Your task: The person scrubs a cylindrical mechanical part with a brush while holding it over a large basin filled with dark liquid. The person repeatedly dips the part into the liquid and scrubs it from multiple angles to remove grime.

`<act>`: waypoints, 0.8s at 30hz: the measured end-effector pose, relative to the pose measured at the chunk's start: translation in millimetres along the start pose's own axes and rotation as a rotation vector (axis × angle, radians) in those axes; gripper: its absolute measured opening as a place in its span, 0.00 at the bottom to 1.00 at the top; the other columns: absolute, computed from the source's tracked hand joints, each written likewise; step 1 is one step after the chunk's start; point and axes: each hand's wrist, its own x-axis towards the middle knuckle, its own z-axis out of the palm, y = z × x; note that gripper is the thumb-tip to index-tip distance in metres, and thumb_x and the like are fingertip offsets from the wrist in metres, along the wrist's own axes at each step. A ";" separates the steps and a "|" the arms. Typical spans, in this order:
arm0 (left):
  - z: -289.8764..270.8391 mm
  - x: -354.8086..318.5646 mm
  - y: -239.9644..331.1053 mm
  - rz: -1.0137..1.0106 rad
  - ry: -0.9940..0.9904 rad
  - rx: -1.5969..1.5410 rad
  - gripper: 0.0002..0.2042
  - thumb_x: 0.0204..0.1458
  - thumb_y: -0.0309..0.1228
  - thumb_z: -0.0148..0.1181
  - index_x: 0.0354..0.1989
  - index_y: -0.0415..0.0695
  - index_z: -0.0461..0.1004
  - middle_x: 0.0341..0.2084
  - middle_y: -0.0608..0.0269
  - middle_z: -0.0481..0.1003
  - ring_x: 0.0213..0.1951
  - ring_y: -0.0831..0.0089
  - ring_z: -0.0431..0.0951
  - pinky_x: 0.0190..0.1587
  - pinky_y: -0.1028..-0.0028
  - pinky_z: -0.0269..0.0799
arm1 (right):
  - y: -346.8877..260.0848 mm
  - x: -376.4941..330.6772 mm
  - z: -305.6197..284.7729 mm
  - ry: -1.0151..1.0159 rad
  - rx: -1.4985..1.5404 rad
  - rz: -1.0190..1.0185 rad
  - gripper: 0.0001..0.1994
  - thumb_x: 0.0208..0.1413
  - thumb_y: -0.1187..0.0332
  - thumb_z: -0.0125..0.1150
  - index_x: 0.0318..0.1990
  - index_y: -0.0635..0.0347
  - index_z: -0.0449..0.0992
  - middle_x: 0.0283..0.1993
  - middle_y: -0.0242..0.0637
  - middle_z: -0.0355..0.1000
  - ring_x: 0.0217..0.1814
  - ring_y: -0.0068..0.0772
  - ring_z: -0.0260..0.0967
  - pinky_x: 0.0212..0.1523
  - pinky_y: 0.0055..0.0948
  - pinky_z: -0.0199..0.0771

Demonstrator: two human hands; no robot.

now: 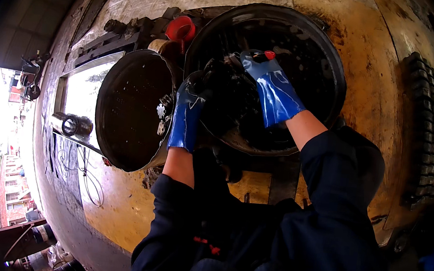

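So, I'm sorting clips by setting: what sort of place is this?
Probably a repair workshop, judging by the stained floor, the large grimy tub and the short dark tube lying on the left.

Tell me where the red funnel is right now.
In the head view, the red funnel is up and left of centre, beside the upper-left rim of the large round tub and beyond the smaller bucket.

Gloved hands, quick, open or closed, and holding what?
Left hand: at a dark, greasy part; open or closed can't be told.
Right hand: closed on a red-ended thing, mostly hidden.
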 end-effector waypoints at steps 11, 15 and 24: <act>8.6 -2.2 -3.4 -0.103 0.062 -0.245 0.19 0.51 0.19 0.59 0.54 0.35 0.75 0.45 0.56 0.80 0.46 0.70 0.78 0.53 0.72 0.72 | 28.1 4.1 30.0 0.082 0.133 -0.015 0.19 0.56 0.52 0.60 0.41 0.60 0.79 0.41 0.43 0.80 0.45 0.43 0.78 0.48 0.36 0.76; 6.2 -3.3 -0.4 -0.124 0.040 -0.275 0.19 0.52 0.21 0.63 0.54 0.37 0.75 0.46 0.58 0.80 0.46 0.70 0.78 0.52 0.72 0.73 | 102.4 8.7 22.6 0.301 0.218 0.157 0.20 0.51 0.51 0.65 0.37 0.62 0.81 0.36 0.48 0.80 0.43 0.49 0.79 0.48 0.38 0.76; 4.7 -15.7 32.3 -0.137 0.044 -0.402 0.18 0.66 0.36 0.55 0.58 0.36 0.73 0.50 0.59 0.78 0.49 0.71 0.77 0.56 0.72 0.72 | 133.9 -14.1 26.3 0.102 0.313 0.304 0.19 0.54 0.52 0.65 0.42 0.59 0.81 0.45 0.43 0.81 0.49 0.33 0.79 0.49 0.31 0.76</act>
